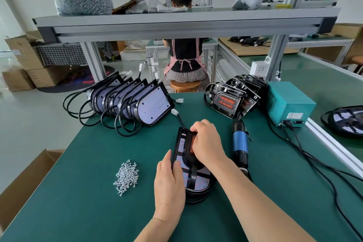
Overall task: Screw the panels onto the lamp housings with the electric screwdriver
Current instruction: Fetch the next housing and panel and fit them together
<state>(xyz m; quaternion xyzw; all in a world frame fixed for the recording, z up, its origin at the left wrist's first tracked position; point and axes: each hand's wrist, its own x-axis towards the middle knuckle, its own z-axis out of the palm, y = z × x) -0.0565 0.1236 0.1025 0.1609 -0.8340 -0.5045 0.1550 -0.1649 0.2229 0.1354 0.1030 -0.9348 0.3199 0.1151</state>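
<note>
A black lamp housing (193,179) with a white LED board lies flat on the green table (88,192) in front of me. A black panel (188,143) with an orange insert sits on top of it. My left hand (169,184) holds the housing's left edge, thumb along the side. My right hand (208,143) presses and grips the panel from above, fingers curled over its far end. The blue electric screwdriver (240,143) lies on the table just right of my right hand, untouched. A pile of small silver screws (126,177) sits to the left.
A row of LED housings (137,100) with cables stands at the back left; stacked panels (233,98) at the back right. A teal power box (288,104) with cables trailing sits far right. A cardboard box (25,179) is beside the table's left edge. Another person sits beyond.
</note>
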